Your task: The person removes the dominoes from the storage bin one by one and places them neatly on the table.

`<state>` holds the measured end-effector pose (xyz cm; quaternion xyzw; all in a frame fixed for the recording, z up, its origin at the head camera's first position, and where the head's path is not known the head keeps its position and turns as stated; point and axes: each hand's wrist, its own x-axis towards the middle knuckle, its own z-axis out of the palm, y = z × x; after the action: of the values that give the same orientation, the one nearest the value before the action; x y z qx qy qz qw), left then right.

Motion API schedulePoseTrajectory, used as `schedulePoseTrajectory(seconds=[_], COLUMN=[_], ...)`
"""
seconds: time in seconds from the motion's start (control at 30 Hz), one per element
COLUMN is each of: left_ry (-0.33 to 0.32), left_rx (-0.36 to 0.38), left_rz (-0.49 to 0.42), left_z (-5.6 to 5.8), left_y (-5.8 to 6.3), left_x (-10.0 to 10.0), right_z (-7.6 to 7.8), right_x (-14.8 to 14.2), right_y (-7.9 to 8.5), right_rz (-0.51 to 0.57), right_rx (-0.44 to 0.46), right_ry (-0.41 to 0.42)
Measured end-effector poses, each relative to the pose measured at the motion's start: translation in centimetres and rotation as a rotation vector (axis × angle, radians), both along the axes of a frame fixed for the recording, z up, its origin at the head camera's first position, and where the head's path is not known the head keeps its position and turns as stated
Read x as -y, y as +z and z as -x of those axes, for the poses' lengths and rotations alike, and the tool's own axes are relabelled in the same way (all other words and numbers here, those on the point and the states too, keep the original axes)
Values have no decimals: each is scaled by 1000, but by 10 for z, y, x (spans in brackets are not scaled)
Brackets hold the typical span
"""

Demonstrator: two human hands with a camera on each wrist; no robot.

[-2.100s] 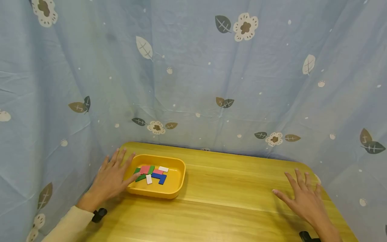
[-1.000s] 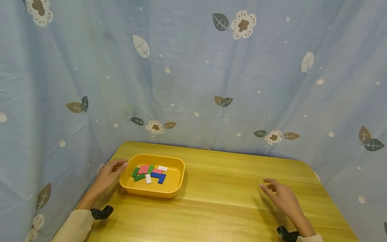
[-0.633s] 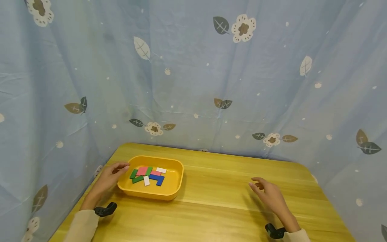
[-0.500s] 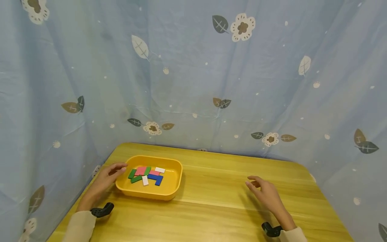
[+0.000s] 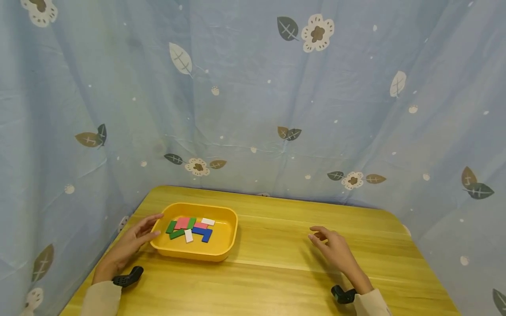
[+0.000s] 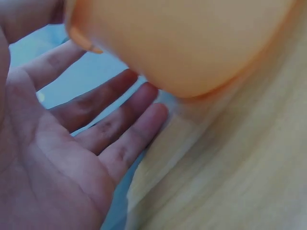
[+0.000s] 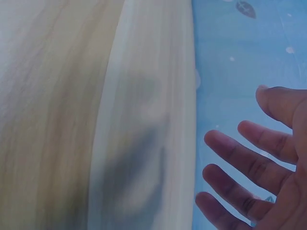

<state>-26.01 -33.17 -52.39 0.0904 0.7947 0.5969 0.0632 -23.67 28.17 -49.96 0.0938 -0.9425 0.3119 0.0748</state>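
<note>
A yellow tray (image 5: 215, 253) stands on the left part of the table, with several flat pieces lying in it: green, pink, white and an L-shaped blue piece (image 5: 206, 232). My left hand (image 5: 128, 243) is at the tray's left end, thumb apart from the other fingers on either side of the rim. In the left wrist view its loosely extended fingers (image 6: 112, 120) reach beside and under the tray wall (image 6: 182, 52); whether they touch it I cannot tell. My right hand (image 5: 336, 252) hovers over the table with relaxed fingers, holding nothing.
A wooden table (image 5: 276, 281) with rounded far corners carries the tray. A blue curtain (image 5: 253, 96) printed with leaves and flowers hangs behind it and along both sides. Each wrist wears a black camera (image 5: 128, 277).
My left hand lifted off the tray's front-left area, closed in slightly, then spread its thumb and fingers at the left rim. The right hand moved leftward over the table with its fingers relaxing.
</note>
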Motion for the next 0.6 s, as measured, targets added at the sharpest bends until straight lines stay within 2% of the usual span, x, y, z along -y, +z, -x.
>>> schedulePoseTrajectory(seconds=[0.1, 0.23, 0.4, 0.6], left_ry=[-19, -12, -2, 11], left_rx=[21, 37, 61, 70], left_rz=[-32, -51, -65, -84], left_z=[0, 1, -1, 0], left_y=[-4, -8, -8, -8], left_x=[1, 0, -1, -1], right_z=[1, 3, 9, 20], right_x=[2, 4, 14, 35], right_y=[0, 0, 0, 8], right_rz=[-5, -5, -12, 3], right_rx=[-20, -38, -34, -52], right_ry=[16, 42, 64, 100])
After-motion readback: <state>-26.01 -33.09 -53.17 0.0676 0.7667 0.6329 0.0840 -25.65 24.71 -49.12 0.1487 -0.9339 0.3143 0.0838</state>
